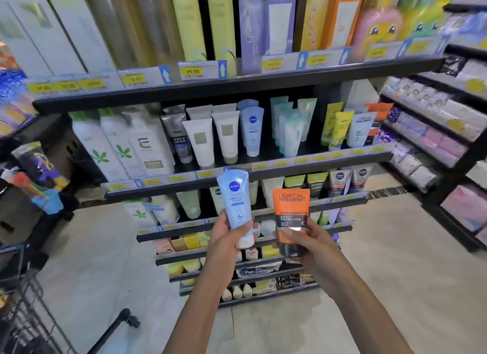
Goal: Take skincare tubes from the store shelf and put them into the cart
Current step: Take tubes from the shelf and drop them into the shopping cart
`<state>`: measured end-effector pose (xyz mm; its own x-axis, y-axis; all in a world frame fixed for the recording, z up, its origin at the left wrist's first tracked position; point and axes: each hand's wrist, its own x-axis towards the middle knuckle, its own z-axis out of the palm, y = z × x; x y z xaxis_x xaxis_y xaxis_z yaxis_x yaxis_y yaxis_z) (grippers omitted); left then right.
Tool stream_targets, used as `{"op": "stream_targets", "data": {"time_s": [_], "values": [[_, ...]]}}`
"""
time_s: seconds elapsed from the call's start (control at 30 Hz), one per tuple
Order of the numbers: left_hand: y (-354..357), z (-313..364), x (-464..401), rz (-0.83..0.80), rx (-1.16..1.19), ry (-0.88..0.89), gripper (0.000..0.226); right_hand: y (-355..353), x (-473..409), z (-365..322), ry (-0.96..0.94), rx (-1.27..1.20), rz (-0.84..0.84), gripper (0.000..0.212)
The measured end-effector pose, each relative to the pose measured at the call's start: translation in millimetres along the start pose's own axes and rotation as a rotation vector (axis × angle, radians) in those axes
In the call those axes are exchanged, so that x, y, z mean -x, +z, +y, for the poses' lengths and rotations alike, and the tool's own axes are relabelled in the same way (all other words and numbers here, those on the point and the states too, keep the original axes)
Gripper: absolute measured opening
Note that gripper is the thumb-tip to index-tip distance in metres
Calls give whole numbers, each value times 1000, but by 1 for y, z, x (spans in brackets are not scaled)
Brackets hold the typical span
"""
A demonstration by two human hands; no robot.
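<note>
Shelf unit (237, 90) is filling the far view, tubes standing in rows on its tiers. Cart (23, 314) is sitting near left, wire basket partly in frame. Left hand (226, 237) is gripping the blue tube (235, 201), fingers curled round its lower end, cap down. Right hand (305, 243) is clamping the orange tube (290, 216) likewise. Both tubes are being held upright, side by side, not touching, in front of the lower tiers.
</note>
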<state>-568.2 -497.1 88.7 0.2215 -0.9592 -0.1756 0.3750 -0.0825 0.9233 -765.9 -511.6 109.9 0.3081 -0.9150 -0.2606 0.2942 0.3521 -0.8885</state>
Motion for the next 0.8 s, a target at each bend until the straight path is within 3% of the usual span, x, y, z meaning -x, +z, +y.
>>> {"op": "stream_targets", "data": {"time_s": [0.43, 0.63, 0.8], "values": [[71, 37, -118, -33, -90, 198, 49, -54, -75, -51, -31, 20, -4, 45], [81, 56, -160, 53, -284, 334, 57, -71, -99, -72, -52, 38, -25, 47], [89, 65, -187, 190, -463, 405, 47, -86, -117, -81, -32, 25, -76, 44]]}}
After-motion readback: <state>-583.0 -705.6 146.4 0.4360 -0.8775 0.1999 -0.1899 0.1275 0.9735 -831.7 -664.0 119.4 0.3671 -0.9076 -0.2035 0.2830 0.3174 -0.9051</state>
